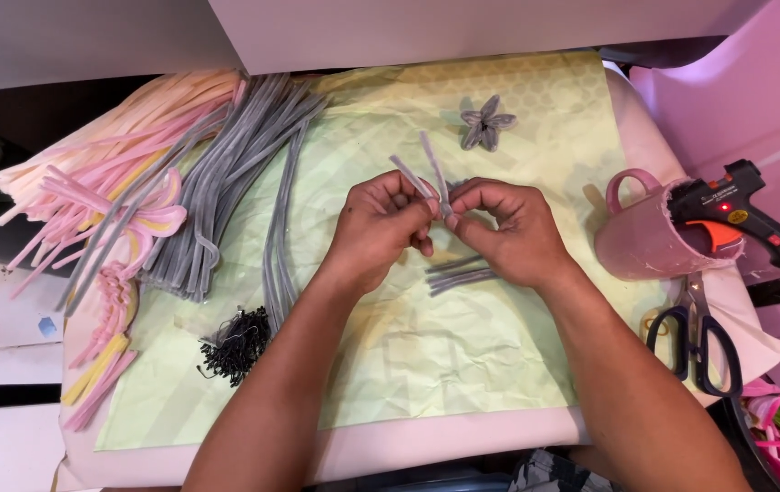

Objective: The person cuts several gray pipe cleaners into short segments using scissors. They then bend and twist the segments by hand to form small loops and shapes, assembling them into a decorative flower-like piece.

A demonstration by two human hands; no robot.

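1. pinching a short grey pipe cleaner piece (433,178) between them, the left hand (379,223) and right hand (508,228) close on it above the green paper (463,355), its ends splaying upward.
2. cut grey lengths (458,273) lie just beneath, within reach.
3. a finished grey flower (487,122) sits apart, above.

Grey pipe cleaners (226,173) far left, beside pink and cream ones (89,173). Pale green-yellow paper sheet (426,355) with a faint honeycomb pattern. Grey flower (486,122). Pink mug (640,232), black-and-orange glue gun (740,214), black-handled scissors (699,337).
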